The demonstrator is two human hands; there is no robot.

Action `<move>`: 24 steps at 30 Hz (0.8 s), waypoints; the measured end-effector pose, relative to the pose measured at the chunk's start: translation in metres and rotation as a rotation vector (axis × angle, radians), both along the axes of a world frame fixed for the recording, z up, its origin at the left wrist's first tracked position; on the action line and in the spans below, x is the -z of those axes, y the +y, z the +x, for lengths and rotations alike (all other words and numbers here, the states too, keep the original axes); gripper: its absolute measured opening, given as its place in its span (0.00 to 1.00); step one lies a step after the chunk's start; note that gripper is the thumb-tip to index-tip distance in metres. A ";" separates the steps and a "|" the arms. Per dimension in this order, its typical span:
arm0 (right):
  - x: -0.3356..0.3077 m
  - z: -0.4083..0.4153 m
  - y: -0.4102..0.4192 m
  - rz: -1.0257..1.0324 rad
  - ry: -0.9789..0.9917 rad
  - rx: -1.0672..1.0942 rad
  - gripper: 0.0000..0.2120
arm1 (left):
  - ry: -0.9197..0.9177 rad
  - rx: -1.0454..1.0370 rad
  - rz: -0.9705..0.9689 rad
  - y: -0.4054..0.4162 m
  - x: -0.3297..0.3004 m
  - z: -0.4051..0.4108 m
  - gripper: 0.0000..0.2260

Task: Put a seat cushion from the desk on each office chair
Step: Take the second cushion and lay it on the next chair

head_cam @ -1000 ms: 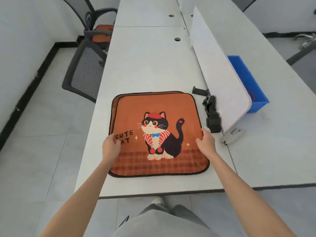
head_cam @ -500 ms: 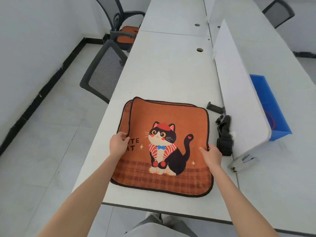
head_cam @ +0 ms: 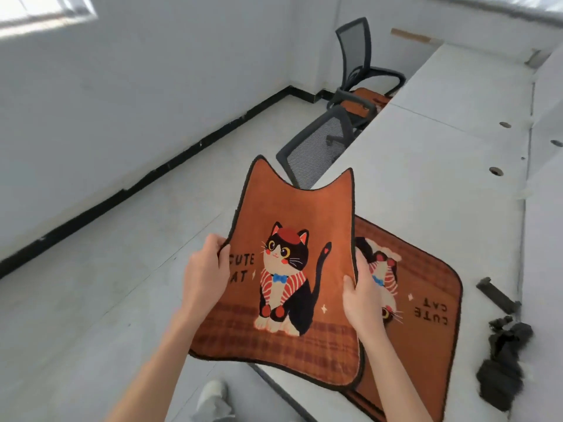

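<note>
1. Half a second earlier the top seat cushion [head_cam: 292, 269] lay flat on the desk [head_cam: 426, 184]; you had now lifted it clear, sagging in the middle, out past the desk's left edge.
2. Your left hand [head_cam: 205, 277] gripped its left edge beside the "CUTE CAT" lettering, fingers curled around the border.
3. Your right hand [head_cam: 362, 292] pinched the right edge, thumb on the printed face.
4. The lift uncovered a second cushion [head_cam: 420, 303], flat at the desk's near left corner, its cat printed the other way round.
5. Your view had swung left: the near chair [head_cam: 316, 150] stood tucked against the desk's left edge, and the far chair [head_cam: 361, 71] carried an orange cushion on its seat.
6. A black bundle [head_cam: 502, 360] lay right of the second cushion.
</note>
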State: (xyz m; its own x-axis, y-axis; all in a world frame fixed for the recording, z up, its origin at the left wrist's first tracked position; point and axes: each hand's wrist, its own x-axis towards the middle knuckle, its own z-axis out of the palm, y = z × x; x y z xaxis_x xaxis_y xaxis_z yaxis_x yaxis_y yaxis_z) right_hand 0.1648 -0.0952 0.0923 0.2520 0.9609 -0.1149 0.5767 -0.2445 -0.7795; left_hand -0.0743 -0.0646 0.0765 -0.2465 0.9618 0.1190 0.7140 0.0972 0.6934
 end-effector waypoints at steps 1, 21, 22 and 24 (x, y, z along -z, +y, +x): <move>-0.003 -0.021 0.007 0.013 0.004 -0.037 0.25 | -0.009 -0.038 0.013 -0.002 -0.004 -0.023 0.04; 0.041 -0.338 0.172 -0.091 0.132 -0.061 0.25 | -0.050 -0.096 -0.087 0.131 -0.004 -0.348 0.09; 0.045 -0.341 0.188 -0.093 0.133 -0.049 0.24 | -0.045 -0.084 -0.093 0.149 -0.002 -0.353 0.09; 0.050 -0.348 0.224 -0.094 0.131 -0.022 0.25 | -0.034 -0.059 -0.088 0.191 0.001 -0.360 0.09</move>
